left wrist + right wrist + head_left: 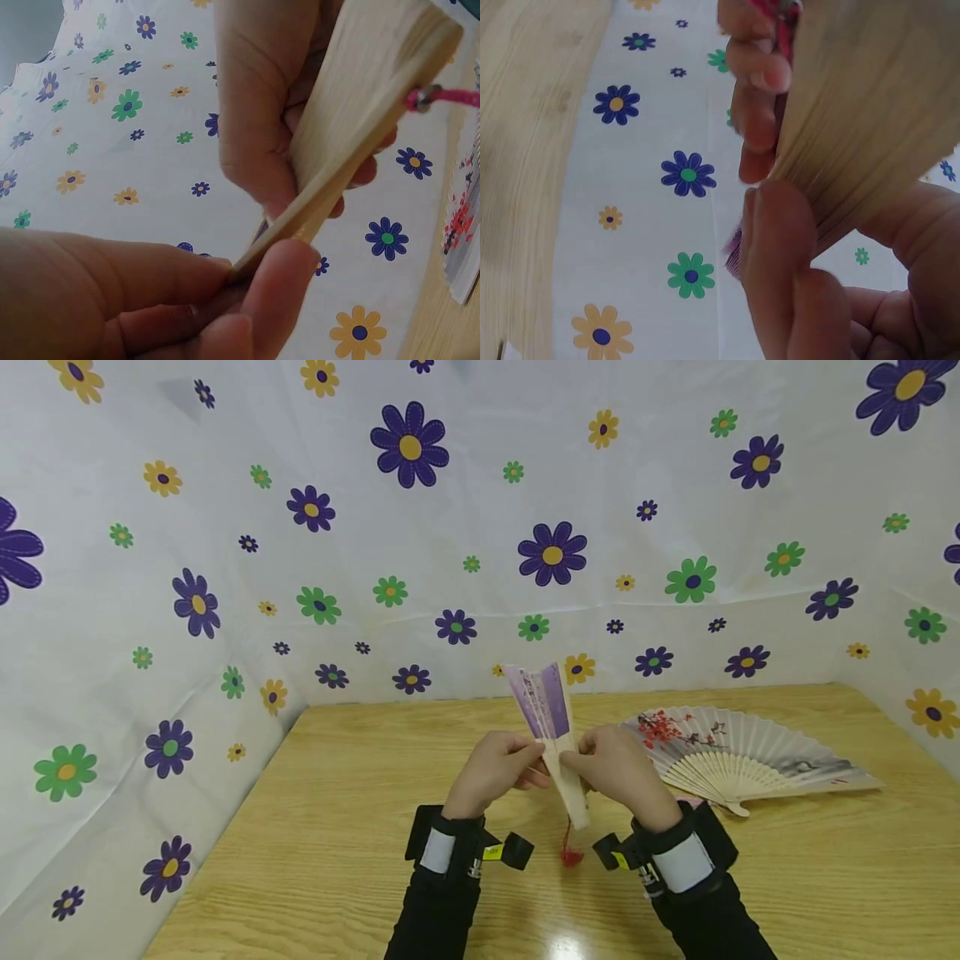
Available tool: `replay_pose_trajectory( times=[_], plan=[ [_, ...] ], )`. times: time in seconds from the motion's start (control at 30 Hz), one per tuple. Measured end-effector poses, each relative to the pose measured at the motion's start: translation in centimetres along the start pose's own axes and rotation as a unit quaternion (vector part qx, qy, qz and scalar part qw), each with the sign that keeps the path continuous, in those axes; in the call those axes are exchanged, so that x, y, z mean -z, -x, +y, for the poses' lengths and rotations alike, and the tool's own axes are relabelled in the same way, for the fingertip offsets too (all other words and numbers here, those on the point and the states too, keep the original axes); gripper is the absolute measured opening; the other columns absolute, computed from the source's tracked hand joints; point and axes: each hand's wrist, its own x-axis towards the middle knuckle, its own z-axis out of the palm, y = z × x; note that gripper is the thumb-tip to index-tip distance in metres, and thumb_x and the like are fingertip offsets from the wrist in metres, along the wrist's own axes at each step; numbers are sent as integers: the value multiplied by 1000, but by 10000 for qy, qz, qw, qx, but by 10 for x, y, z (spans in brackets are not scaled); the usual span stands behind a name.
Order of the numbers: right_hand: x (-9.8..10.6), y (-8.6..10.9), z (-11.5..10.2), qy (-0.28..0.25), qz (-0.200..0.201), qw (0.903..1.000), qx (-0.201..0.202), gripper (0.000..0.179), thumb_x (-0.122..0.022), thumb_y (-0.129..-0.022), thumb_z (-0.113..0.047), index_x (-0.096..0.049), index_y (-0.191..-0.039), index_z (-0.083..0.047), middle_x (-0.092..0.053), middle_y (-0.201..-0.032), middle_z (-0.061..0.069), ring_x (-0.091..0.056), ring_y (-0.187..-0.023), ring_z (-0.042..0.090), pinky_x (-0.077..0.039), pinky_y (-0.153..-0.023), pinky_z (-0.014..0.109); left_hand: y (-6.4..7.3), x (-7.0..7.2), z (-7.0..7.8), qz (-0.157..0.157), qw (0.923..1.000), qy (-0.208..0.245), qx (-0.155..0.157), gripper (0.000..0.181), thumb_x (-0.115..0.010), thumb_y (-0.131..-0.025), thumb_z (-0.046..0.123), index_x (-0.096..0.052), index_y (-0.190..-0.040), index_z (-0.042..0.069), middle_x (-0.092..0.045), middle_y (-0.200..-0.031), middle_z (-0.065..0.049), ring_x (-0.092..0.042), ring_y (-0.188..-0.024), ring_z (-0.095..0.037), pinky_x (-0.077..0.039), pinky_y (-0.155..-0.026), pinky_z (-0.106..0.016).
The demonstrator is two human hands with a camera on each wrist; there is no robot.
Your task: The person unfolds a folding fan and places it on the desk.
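A partly spread purple folding fan (553, 697) with pale wooden ribs stands up between the two hands in the head view. My left hand (491, 770) pinches its left edge between thumb and fingers, while my right hand (618, 767) grips the right side of the ribs. Below the fan's narrow end hangs a red tassel (572, 857). Close up in the left wrist view, the outer wooden rib (352, 127) crosses between both hands, and a pink cord (454, 96) is fixed at its end. The right wrist view shows the ribs (877, 105) close together.
A second folding fan (757, 735), fully spread, lies on the wooden table (322, 860) to the right, painted with red blossoms. Behind and left of the table hangs a white cloth (480, 493) printed with flowers. Both wrists carry black camera straps (686, 852).
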Motion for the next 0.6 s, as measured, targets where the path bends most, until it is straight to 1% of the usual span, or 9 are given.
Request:
replay_pose_trajectory(
  times=[0.13, 0.27, 0.33, 0.43, 0.6],
  plan=[
    [-1, -1, 1, 134, 29, 9999, -42, 35, -67, -86, -10, -63, -52, -3, -60, -46, 4, -40, -39, 6, -27, -39, 19, 1, 3, 1, 29, 9996, -264, 72, 28, -53, -100, 9, -74, -95, -8, -74, -84, -24, -72, -72, -30, -56, -58, -24],
    [-2, 0, 1, 168, -2, 9999, 36, 35, -67, -87, -12, -64, -53, -3, -64, -48, 7, -44, -39, 7, -29, -39, 19, 2, 5, 1, -11, 9995, -290, 155, 28, -53, -100, 10, -74, -96, -7, -74, -84, -24, -72, -75, -32, -55, -58, -24],
    [-2, 0, 1, 141, -26, 9999, 27, 34, -67, -87, -12, -65, -54, -3, -66, -50, 8, -48, -40, 8, -32, -39, 19, 3, 5, 2, -15, 9995, -269, 178, 28, -53, -100, 11, -74, -96, -7, -74, -84, -23, -72, -74, -31, -55, -58, -25],
    [-1, 1, 2, 127, -35, 9999, -39, 35, -66, -87, -11, -62, -53, -4, -68, -52, 11, -52, -40, 10, -33, -39, 19, 3, 6, 3, 20, 9996, -259, 147, 28, -53, -100, 12, -74, -94, -6, -74, -84, -23, -72, -71, -27, -51, -56, -22],
    [2, 0, 5, 185, 14, 9997, -143, 36, -64, -86, -11, -61, -51, -4, -68, -52, 11, -52, -41, 12, -31, -39, 20, 3, 8, 3, 89, 9995, -282, 138, 28, -54, -99, 12, -73, -92, -6, -74, -83, -23, -71, -67, -20, -49, -55, -20]
  ],
)
